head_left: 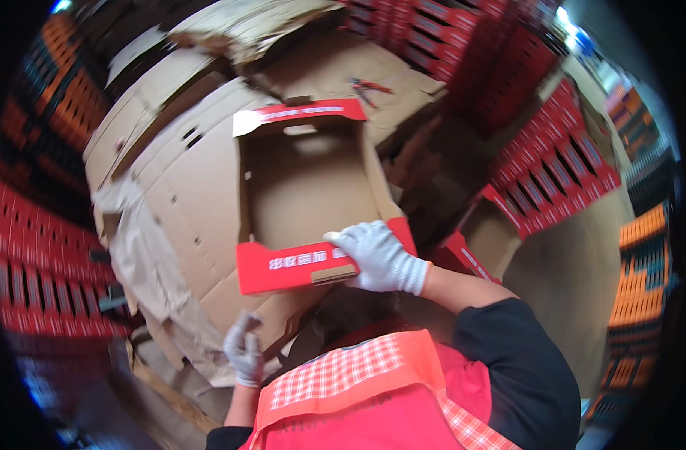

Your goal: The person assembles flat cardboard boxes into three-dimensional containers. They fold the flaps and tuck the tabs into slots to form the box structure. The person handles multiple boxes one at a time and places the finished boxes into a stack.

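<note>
A red and brown cardboard box [305, 187], half folded with its brown inside facing up, lies on a pile of flat cardboard sheets [185, 172]. My right hand [376, 256], in a white knit glove, grips the box's near red flap at its right end. My left hand [244, 349], also gloved, hangs lower left below the box with its fingers loosely curled. It touches nothing that I can see. The far red flap of the box stands up at the top.
Red-handled pliers [369, 88] lie on cardboard behind the box. Stacks of folded red boxes [560, 169] stand to the right and at the far back. More red stacks [43, 262] line the left. Orange stacks [643, 255] stand at the far right.
</note>
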{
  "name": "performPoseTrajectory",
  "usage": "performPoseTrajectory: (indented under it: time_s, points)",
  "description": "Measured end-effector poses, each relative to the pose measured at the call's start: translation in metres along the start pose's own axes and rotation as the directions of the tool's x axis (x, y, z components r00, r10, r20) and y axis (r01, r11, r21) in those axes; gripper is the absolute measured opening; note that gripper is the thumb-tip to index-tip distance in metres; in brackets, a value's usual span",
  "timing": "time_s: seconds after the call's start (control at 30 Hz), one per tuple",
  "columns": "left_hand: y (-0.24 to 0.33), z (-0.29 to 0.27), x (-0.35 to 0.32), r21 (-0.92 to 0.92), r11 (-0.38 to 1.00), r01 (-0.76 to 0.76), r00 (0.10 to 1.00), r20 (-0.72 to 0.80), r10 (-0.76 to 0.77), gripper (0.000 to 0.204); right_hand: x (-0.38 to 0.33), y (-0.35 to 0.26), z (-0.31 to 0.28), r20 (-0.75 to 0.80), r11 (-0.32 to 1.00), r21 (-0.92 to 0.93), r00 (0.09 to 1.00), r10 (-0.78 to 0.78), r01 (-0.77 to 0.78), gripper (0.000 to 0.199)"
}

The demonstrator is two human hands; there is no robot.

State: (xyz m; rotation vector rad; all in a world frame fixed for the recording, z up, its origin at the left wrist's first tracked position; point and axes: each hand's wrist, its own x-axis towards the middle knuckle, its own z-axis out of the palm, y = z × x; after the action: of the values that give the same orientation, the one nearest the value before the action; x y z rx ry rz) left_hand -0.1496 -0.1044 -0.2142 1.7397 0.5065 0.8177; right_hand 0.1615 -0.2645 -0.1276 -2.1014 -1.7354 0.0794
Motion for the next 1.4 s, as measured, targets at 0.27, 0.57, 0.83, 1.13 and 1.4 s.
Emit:
performPoseTrajectory:
  time_s: [0.27, 0.57, 0.83, 1.13, 1.4]
  points:
    - [-0.003, 0.240, -0.012, 0.082, 0.992, -0.091, 0.569, 0.822, -0.016, 0.026, -0.207, 0.070, -0.066, -0.168, 0.768, -0.061, 0.765, 0.621, -0.637, 0.089]
    - [-0.082, 0.546, -0.077, -0.145, 0.636, -0.758, -0.083, 0.988, 0.127, 0.044, -0.396, 0.182, -0.015, -0.080, 0.548, -0.099, 0.556, 0.827, -0.830, 0.092]
    - [-0.112, 0.621, -0.086, -0.094, 0.574, -0.813, -0.076, 0.996, 0.054, 0.049, -0.445, 0.267, 0.039, -0.068, 0.533, -0.121, 0.543, 0.837, -0.837, 0.090]
    - [-0.019, 0.468, -0.113, -0.131, 0.963, -0.237, -0.162, 0.982, 0.094, 0.042, -0.419, 0.259, 0.069, 0.026, 0.484, -0.082, 0.484, 0.875, -0.871, 0.093]
    - [-0.012, 0.207, 0.011, 0.734, 0.612, -0.293, 0.953, 0.274, 0.129, 0.062, -0.221, 0.195, 0.040, 0.046, 0.534, 0.731, 0.812, 0.581, -0.424, 0.033]
